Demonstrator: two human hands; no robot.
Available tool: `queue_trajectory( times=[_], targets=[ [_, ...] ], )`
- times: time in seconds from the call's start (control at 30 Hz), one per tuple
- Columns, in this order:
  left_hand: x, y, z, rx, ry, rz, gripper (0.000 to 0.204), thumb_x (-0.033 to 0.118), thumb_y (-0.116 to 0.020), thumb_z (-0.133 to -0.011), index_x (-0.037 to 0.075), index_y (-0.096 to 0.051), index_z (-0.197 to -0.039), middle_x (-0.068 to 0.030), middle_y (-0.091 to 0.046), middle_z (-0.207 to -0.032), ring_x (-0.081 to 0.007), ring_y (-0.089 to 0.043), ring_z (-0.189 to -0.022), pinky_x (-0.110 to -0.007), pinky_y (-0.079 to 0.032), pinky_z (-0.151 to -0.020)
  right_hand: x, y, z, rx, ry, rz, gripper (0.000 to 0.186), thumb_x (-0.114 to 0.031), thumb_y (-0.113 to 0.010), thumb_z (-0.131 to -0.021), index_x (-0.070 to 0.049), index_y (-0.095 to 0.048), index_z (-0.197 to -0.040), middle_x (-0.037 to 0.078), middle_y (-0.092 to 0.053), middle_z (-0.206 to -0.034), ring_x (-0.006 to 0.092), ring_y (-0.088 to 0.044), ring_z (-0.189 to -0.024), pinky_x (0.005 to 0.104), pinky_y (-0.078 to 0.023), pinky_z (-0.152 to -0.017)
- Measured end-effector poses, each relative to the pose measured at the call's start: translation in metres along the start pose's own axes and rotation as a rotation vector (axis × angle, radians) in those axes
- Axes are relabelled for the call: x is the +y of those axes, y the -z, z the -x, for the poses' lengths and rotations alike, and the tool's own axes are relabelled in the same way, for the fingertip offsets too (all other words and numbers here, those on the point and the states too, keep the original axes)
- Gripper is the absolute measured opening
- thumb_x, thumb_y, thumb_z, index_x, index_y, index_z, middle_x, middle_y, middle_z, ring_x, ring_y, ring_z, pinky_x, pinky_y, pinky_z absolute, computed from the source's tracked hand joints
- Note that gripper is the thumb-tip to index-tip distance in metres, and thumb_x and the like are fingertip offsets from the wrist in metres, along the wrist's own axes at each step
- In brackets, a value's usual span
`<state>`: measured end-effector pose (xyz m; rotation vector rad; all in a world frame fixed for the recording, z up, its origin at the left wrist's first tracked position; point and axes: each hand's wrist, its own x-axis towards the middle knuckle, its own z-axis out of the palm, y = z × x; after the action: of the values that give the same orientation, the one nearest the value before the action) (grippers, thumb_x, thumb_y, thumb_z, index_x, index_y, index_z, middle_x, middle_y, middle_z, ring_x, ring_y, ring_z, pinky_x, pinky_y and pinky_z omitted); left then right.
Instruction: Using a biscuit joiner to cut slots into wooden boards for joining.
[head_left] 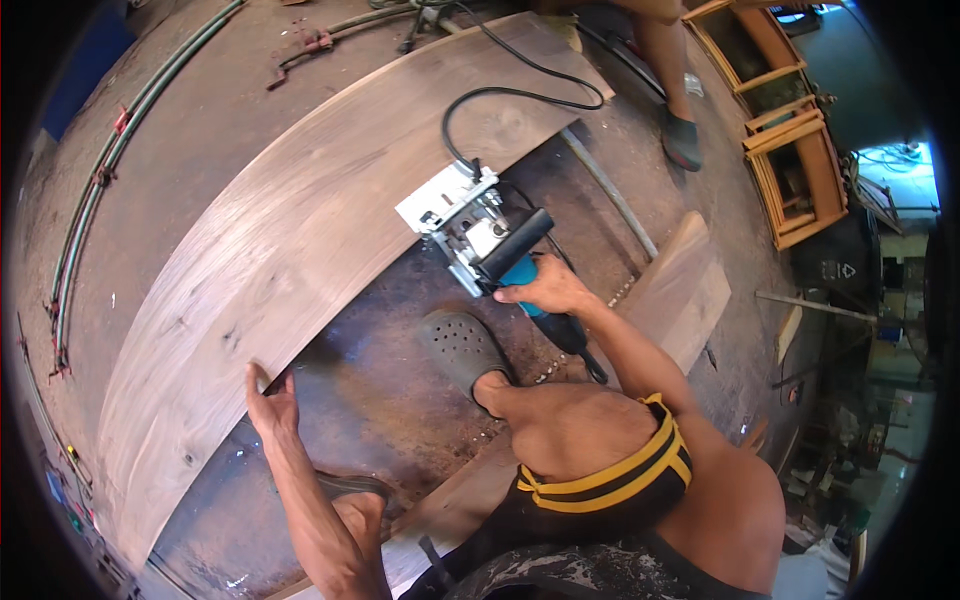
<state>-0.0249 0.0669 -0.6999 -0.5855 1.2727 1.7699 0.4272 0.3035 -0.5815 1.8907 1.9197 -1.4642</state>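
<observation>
A long, wide brown wooden board (320,190) stretches from the lower left to the top of the view. Against its near edge sits a biscuit joiner (488,238) with a teal body, a silver fence and a black front handle. The fence plate rests over the board's edge. My right hand (550,287) is wrapped round the teal body. Farther left, my left hand (272,405) grips the same edge, thumb on the top face and fingers partly hidden underneath. A black cord (500,92) runs from near the joiner across the board.
A metal bar (612,190) reaches out from beneath the board. Another wooden board (690,290) lies at the right, near wooden frames (795,180). Long pipe clamps (105,175) lie at the left. Another person's foot (682,140) stands beyond the board; my clog (467,350) is close by.
</observation>
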Motion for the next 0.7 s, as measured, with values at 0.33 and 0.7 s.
queue_trajectory(
  times=[0.33,0.7],
  targets=[
    [-0.004,-0.024,-0.029,-0.027,-0.054,-0.102,0.036,0.038,-0.066,-0.103,0.015,-0.065,-0.131,0.0041,-0.066,-0.126,-0.0172,-0.059,-0.117,-0.039,-0.043,-0.106,-0.009,0.000,-0.059,0.023,0.070,0.082,0.069,-0.054,-0.089,-0.068,0.000,-0.076,-0.109,0.023,-0.076,-0.101,0.0338,-0.074,-0.099,0.0423,-0.055,-0.089],
    [-0.019,-0.041,0.020,-0.039,-0.035,-0.142,0.072,0.032,-0.068,-0.102,-0.003,-0.034,-0.155,-0.0323,-0.040,-0.153,-0.0430,-0.047,-0.140,-0.049,-0.046,-0.113,-0.038,0.006,-0.058,-0.068,0.011,-0.096,0.043,-0.026,-0.090,-0.080,0.007,-0.070,-0.102,0.012,-0.073,-0.087,0.0190,-0.069,-0.065,0.0332,-0.060,-0.057]
  ],
)
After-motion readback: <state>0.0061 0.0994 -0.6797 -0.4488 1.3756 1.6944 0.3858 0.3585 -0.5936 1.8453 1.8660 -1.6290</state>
